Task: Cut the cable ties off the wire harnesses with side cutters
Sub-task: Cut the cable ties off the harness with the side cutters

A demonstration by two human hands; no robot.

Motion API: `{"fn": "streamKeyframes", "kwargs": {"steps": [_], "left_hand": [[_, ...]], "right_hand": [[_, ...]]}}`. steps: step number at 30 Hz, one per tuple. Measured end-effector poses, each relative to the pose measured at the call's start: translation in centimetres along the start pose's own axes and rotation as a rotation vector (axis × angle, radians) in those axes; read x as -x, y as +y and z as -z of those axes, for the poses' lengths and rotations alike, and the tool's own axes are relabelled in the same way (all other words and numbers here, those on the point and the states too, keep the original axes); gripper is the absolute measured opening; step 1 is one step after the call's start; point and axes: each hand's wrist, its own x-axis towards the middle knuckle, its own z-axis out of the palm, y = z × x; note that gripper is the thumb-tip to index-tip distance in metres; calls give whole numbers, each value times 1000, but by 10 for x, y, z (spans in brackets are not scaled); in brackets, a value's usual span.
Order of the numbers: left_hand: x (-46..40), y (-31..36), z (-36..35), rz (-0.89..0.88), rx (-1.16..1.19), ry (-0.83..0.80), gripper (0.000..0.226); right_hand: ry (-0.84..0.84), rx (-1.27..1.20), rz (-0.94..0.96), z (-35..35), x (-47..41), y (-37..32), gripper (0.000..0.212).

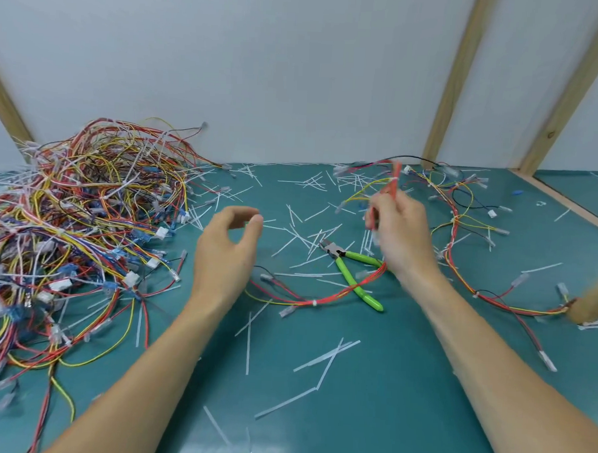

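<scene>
Green-handled side cutters [353,273] lie on the teal table top [352,382], untouched, between my two hands. My right hand [405,236] is raised and blurred, and it grips a red wire harness [321,301] whose upper end sticks up above the fingers while the rest trails down across the cutters onto the table. A white cable tie [314,302] still binds that harness near its low loop. My left hand [229,254] hovers left of the cutters with loosely curled fingers and holds nothing.
A big tangled pile of multicoloured harnesses [78,223] fills the table's left side. Looser harnesses [462,226] lie at the right and back. Several cut white tie strips [322,359] litter the surface. Wooden posts [451,85] stand at the back right.
</scene>
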Motion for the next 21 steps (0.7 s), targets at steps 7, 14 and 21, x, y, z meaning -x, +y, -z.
{"fn": "streamKeyframes", "kwargs": {"steps": [7,14,21], "left_hand": [[14,18,-14,189,355,-492,51],[5,16,-11,324,529,-358,37],[8,18,-9,46,446,-242,25]], "right_hand": [[-534,336,348,-26,40,-6,24],[-600,637,478,-30,46,1,26],[-217,107,213,-22,31,-5,52]]}}
